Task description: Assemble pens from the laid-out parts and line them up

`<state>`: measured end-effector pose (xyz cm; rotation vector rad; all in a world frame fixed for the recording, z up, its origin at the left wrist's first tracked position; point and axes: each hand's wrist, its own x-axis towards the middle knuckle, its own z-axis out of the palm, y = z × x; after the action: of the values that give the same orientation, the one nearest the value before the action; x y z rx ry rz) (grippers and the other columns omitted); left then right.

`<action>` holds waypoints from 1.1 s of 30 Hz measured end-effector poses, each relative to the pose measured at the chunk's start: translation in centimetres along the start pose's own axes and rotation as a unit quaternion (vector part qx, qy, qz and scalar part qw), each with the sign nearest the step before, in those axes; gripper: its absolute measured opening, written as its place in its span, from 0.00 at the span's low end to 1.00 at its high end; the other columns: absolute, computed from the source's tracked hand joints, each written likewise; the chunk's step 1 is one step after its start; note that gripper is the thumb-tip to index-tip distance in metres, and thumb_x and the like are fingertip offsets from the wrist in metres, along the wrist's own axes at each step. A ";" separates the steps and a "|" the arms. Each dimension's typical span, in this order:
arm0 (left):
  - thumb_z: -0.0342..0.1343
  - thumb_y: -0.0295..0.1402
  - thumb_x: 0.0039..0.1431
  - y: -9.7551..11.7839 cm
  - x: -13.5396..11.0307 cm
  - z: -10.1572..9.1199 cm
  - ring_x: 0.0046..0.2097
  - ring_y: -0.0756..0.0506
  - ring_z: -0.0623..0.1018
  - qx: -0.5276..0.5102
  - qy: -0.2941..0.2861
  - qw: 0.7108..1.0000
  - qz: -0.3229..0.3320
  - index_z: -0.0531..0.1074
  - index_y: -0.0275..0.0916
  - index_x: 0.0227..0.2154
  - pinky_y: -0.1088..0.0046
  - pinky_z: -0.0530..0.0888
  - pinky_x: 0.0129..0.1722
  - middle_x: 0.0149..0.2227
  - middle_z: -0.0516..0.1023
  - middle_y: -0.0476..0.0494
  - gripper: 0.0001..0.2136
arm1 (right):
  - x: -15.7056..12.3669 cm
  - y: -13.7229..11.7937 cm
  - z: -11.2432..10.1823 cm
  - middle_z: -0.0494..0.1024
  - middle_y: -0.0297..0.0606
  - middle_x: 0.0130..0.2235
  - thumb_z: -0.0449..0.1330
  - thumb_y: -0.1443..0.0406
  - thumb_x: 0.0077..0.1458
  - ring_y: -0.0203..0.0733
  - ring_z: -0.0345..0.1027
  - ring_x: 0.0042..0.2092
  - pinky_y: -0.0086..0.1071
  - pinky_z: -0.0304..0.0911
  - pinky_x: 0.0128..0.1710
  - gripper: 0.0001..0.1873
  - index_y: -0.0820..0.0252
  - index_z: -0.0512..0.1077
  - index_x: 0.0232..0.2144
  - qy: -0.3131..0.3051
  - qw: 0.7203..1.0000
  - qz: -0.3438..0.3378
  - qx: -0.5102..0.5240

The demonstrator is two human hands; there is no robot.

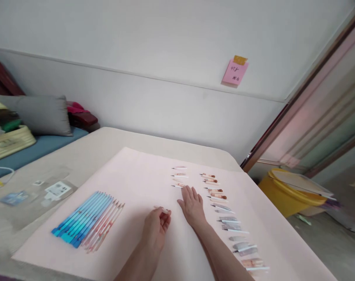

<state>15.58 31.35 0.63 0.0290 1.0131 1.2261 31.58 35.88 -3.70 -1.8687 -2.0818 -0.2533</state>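
A pale pink sheet (136, 175) covers the table. My left hand (157, 228) is curled, pinching a small pale pen cap (163, 210) between its fingertips. My right hand (192, 205) lies flat and open on the sheet, fingers stretched toward a short column of small caps (179, 177). A longer column of caps (224, 210) runs down the sheet just right of that hand. A neat row of several blue and pink pens (88, 220) lies to the left of my left hand.
Clear plastic packaging (48, 191) lies on the beige table left of the sheet. A grey pillow (44, 115) and a blue mattress sit far left. A yellow bucket (285, 191) stands on the floor to the right. A pink note (235, 71) is stuck on the wall.
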 end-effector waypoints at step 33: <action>0.53 0.23 0.54 2.0 0.7 -0.3 0.33 0.48 0.78 -0.004 -0.036 0.998 0.050 0.67 0.34 0.30 0.75 0.75 0.30 0.30 0.75 0.41 0.02 | -2.8 -1.5 -9.0 0.75 0.33 0.29 0.45 0.69 0.59 0.37 0.66 0.28 0.28 0.43 0.25 0.07 0.56 0.61 0.33 -0.139 0.984 -0.072 0.084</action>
<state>13.85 32.54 1.03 0.1186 0.9526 1.3121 31.45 29.92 3.82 -1.7372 -2.3425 0.1570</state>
